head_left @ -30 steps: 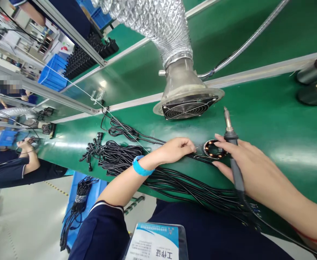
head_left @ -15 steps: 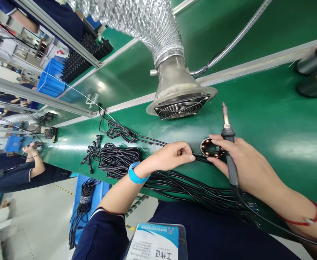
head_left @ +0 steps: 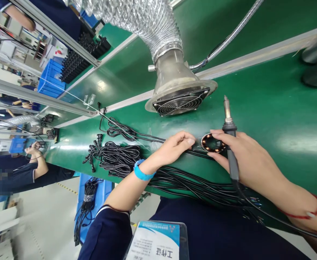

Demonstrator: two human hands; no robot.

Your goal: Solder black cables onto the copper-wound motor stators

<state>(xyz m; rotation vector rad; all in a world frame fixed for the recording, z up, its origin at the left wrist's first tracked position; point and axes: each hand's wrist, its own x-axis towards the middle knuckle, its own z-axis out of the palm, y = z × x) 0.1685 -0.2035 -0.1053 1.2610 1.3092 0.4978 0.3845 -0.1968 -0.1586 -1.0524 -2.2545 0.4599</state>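
Note:
In the head view my right hand (head_left: 251,162) is closed around a soldering iron (head_left: 232,159), its bare metal tip pointing away from me. The thumb and fingertips of that hand also grip a small ring-shaped motor stator (head_left: 207,147) with copper windings, above the green bench. Thin wire ends stick out from the stator's left side toward my left hand (head_left: 176,148). That hand has its thumb and fingers pinched together just left of the stator; what they hold, if anything, is too small to make out. Black cables (head_left: 198,153) run beneath the left fingertips and the stator.
A fume extractor hood (head_left: 181,94) hangs beyond my hands. Bundled black cables (head_left: 119,155) lie to the left; loose cables (head_left: 190,184) stretch along the near edge. Dark cylinders (head_left: 316,52) stand at far right. A blue bin (head_left: 104,193) sits below the bench; a co-worker (head_left: 36,173) is at left.
My left fingers have closed up and shifted slightly away from me, off the cables. The stator and soldering iron stay in my right hand, nearly in place. The view has shifted slightly.

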